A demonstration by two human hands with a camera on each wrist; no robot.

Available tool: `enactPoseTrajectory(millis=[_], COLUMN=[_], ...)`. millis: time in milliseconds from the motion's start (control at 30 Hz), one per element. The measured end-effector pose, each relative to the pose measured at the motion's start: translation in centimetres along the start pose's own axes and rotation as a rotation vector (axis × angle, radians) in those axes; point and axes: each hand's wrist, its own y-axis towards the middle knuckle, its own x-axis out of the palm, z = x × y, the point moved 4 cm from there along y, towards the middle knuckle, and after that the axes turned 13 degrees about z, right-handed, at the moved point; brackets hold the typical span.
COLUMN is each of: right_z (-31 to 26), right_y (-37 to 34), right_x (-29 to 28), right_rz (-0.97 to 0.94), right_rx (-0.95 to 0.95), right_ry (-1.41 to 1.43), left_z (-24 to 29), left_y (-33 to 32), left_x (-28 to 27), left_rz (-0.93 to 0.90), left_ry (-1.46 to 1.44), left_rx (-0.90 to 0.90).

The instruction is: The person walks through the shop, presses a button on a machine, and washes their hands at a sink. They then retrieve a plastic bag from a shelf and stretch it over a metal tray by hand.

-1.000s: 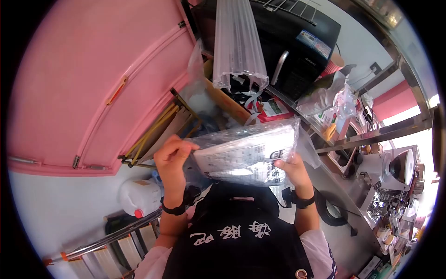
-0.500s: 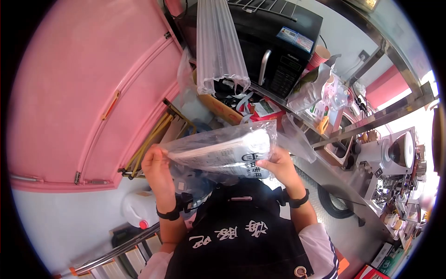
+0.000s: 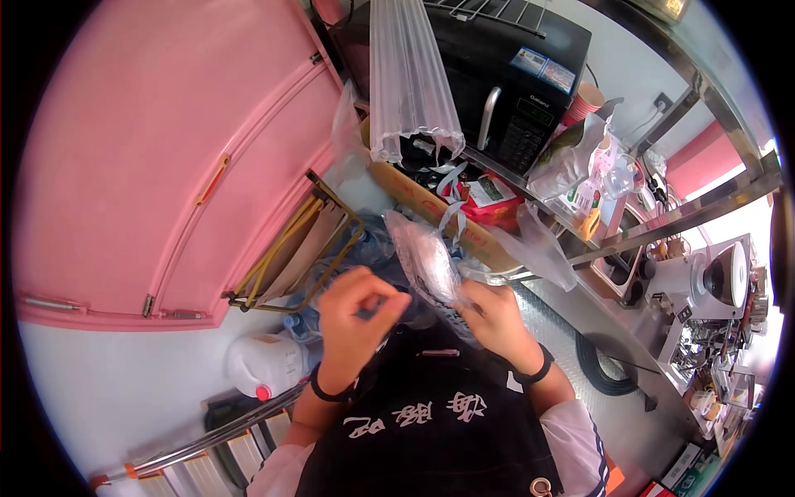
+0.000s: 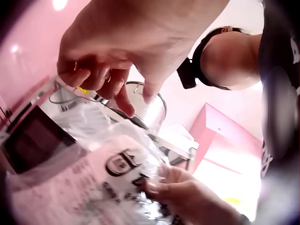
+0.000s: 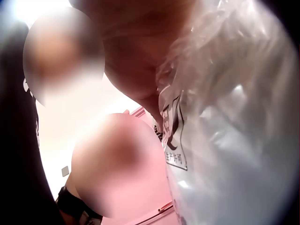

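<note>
- Left hand [image 3: 356, 323]: fingers loosely curled, holding nothing, near the plastic bag [image 3: 431, 261]; a 2-finger pinch should suit thin film.
- Bag: tilted between the hands; likely steadier level.
- Right hand [image 3: 501, 325]: pinches 1 end; firm grip there should help.

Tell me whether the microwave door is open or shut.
Shut: in the head view, the microwave door sits flush beside the control panel, with no gap showing.
</note>
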Motion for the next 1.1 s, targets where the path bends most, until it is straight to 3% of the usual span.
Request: enactPoseTrajectory(millis=[33,133,233,300,400,633,767,833,967,1033,1100], right_z=[-0.1,-0.1,0.3,0.7,1.4,1.9,1.9,1.6,0.6,0.0,0.3], right_y=[-0.1,-0.7,-1.6,-2.1,-2.7,-3.9,-3.9,-3.3,-2.7,-2.6,-2.7], right_x=[0.0,0.3,1.1,1.6,1.7,1.5,1.7,1.3,1.0,1.1,1.5], right_rz=[-0.003,-0.05,0.008,-0.031,-0.064,-0.073,-0.024,-0.002,-0.079,-0.255,-0.175], right_rx=[0.001,0.026,0.227,0.283,0.407,0.582,0.52,0.281,0.271,0.313,0.236], right_ry=[0.001,-0.006,0.22,0.292,0.391,0.527,0.485,0.364,0.468,0.314,0.3], left_z=[0.2,0.5,-0.4,-1.5,-3.0,-3.7,-3.8,-3.6,-2.3,-2.2,-2.3], left_y=[-0.3,-0.8,-1.0,-1.5,-2.4,-3.8,-4.0,-4.1,-4.2,-4.4,-4.7], left_x=[1.0,3.3,4.5,5.1,5.8,5.5,4.9,4.7,4.3,4.2,4.0], left_rz=[-0.097,-0.234,-0.248,-0.285,-0.483,-0.377,-0.386,-0.387,-0.421,-0.461,-0.5], left_ry=[-0.047,0.047,0.144,0.064,-0.185,-0.349,-0.333,-0.343,-0.305,-0.263,-0.214], left_rx=[-0.092,-0.13,-0.211,-0.278,-0.398,-0.443,-0.405,-0.398,-0.358,-0.305,-0.213])
